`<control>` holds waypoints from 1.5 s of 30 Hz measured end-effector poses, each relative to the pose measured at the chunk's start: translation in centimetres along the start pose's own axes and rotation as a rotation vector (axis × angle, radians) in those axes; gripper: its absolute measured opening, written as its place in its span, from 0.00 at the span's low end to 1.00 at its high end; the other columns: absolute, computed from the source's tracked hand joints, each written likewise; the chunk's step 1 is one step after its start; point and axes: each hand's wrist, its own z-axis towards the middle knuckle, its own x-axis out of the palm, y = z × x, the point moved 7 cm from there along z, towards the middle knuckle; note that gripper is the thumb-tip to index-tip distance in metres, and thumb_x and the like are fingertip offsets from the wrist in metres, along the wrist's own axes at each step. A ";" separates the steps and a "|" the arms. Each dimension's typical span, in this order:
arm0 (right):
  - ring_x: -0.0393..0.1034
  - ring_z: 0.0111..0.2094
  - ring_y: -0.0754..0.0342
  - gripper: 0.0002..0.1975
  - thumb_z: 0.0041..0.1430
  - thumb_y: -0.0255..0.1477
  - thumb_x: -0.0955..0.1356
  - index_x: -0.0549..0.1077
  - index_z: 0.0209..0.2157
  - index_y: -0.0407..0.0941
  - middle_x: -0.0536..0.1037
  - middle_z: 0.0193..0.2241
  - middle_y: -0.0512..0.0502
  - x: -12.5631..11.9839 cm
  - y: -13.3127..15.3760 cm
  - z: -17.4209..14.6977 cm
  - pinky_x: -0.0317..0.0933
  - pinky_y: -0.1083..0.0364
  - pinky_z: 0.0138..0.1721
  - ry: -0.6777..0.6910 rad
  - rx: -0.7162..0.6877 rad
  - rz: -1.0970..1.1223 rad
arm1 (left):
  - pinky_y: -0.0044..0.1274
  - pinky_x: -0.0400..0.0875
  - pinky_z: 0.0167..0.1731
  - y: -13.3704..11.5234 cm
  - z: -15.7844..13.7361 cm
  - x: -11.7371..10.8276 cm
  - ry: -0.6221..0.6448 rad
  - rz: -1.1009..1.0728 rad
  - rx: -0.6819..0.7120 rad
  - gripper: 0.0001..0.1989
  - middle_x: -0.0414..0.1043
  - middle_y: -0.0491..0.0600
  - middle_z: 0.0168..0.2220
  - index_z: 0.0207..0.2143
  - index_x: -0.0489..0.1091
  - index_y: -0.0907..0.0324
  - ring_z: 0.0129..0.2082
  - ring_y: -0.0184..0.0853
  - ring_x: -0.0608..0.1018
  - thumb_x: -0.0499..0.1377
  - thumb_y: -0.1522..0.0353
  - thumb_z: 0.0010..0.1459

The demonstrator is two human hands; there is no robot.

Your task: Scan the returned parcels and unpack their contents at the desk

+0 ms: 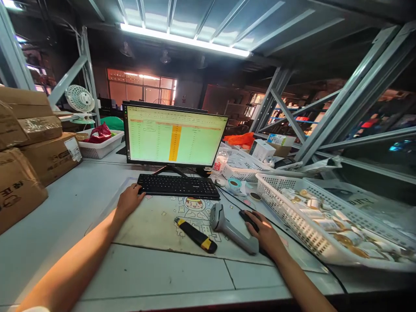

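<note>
Forearms stretched forward over the pale table [48, 225], bare and angled inward toward the desk mat [156, 225]. Left hand [129, 200] laid palm down at the near left corner of the black keyboard [178, 186], fingers loosely curled and touching its edge, closed on nothing. Right hand [265, 234] draped over the black mouse [248, 219], fingers spread lightly across its top, cupping rather than clenching. Mouse dark, low and rounded, mostly covered, resting at the right edge of the mat, just beside the grey barcode scanner [232, 229] lying on its side. Yellow-and-black utility knife [196, 235] left flat on the mat, between the hands. Lit monitor [173, 136] upright behind the keyboard, showing a green spreadsheet. White basket [292, 216] of small packets to the right; cardboard boxes [32, 147] stacked at left.
</note>
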 end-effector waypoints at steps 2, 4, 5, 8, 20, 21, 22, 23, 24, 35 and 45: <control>0.73 0.55 0.40 0.29 0.67 0.47 0.59 0.74 0.61 0.50 0.71 0.60 0.36 0.1 -0.2 0.0 0.69 0.43 0.57 0.000 0.013 -0.015 | 0.30 0.73 0.46 0.1 0.0 0.0 0.017 0.006 -0.022 0.21 0.71 0.56 0.60 0.57 0.72 0.61 0.52 0.45 0.77 0.53 0.59 0.70; 0.74 0.55 0.41 0.28 0.67 0.46 0.60 0.74 0.61 0.51 0.72 0.60 0.38 0.1 -0.3 0.0 0.70 0.44 0.56 -0.006 0.016 -0.024 | 0.29 0.73 0.45 0.1 0.0 -0.1 0.021 0.016 -0.034 0.21 0.72 0.56 0.59 0.57 0.72 0.62 0.51 0.45 0.78 0.53 0.60 0.70; 0.74 0.55 0.41 0.27 0.66 0.46 0.61 0.74 0.61 0.52 0.72 0.59 0.39 0.1 -0.3 0.0 0.70 0.44 0.56 -0.011 0.013 -0.026 | 0.29 0.73 0.44 0.1 0.0 -0.2 0.020 0.020 -0.036 0.21 0.72 0.57 0.58 0.57 0.72 0.63 0.51 0.45 0.78 0.53 0.60 0.70; 0.73 0.57 0.41 0.27 0.66 0.45 0.61 0.74 0.61 0.52 0.72 0.59 0.39 0.1 -0.2 0.1 0.68 0.44 0.59 -0.022 -0.006 -0.023 | 0.30 0.73 0.44 0.1 0.1 -0.2 0.012 0.020 -0.038 0.21 0.73 0.57 0.57 0.56 0.73 0.63 0.50 0.47 0.79 0.53 0.59 0.70; 0.70 0.58 0.39 0.30 0.68 0.48 0.59 0.74 0.62 0.48 0.70 0.60 0.35 0.2 -0.1 0.0 0.65 0.41 0.61 0.002 0.010 -0.011 | 0.30 0.73 0.44 0.1 -0.1 0.3 0.014 0.065 -0.021 0.20 0.70 0.56 0.60 0.52 0.76 0.62 0.50 0.47 0.78 0.52 0.59 0.71; 0.70 0.58 0.39 0.30 0.68 0.47 0.59 0.74 0.62 0.48 0.70 0.60 0.35 0.2 -0.1 0.0 0.65 0.41 0.61 0.001 0.011 -0.012 | 0.30 0.73 0.44 0.1 -0.2 0.3 0.009 0.062 -0.021 0.20 0.70 0.56 0.60 0.52 0.75 0.62 0.50 0.47 0.78 0.52 0.59 0.71; 0.71 0.58 0.40 0.30 0.68 0.47 0.59 0.74 0.62 0.48 0.70 0.60 0.35 0.2 -0.1 0.0 0.66 0.41 0.61 -0.002 0.009 -0.012 | 0.31 0.73 0.44 0.1 -0.2 0.2 0.003 0.059 -0.019 0.20 0.70 0.56 0.60 0.52 0.75 0.62 0.49 0.47 0.79 0.52 0.59 0.71; 0.71 0.58 0.40 0.29 0.68 0.47 0.59 0.74 0.62 0.48 0.70 0.60 0.36 0.2 0.0 0.0 0.66 0.42 0.60 -0.006 0.006 -0.013 | 0.31 0.73 0.44 0.1 -0.2 0.1 -0.004 0.056 -0.018 0.19 0.70 0.56 0.60 0.52 0.75 0.62 0.49 0.47 0.79 0.52 0.59 0.70; 0.71 0.57 0.41 0.29 0.68 0.47 0.59 0.74 0.61 0.49 0.70 0.60 0.36 0.1 0.0 0.0 0.66 0.43 0.60 -0.010 0.001 -0.013 | 0.31 0.73 0.43 0.1 -0.2 0.1 -0.010 0.052 -0.018 0.19 0.70 0.56 0.59 0.52 0.74 0.63 0.49 0.47 0.79 0.53 0.60 0.70; 0.73 0.56 0.39 0.28 0.69 0.47 0.59 0.74 0.62 0.51 0.70 0.60 0.36 0.3 -0.5 -0.1 0.71 0.43 0.54 -0.021 -0.025 -0.036 | 0.31 0.73 0.41 0.2 -0.3 -0.1 0.001 0.060 -0.065 0.21 0.73 0.57 0.54 0.53 0.73 0.63 0.48 0.47 0.79 0.53 0.58 0.70; 0.73 0.55 0.41 0.27 0.68 0.46 0.60 0.75 0.61 0.51 0.71 0.59 0.37 0.0 -0.2 -0.2 0.70 0.42 0.56 -0.052 -0.028 -0.008 | 0.30 0.73 0.40 0.2 -0.2 0.2 0.002 0.091 -0.047 0.20 0.73 0.56 0.55 0.50 0.76 0.61 0.48 0.46 0.79 0.52 0.57 0.71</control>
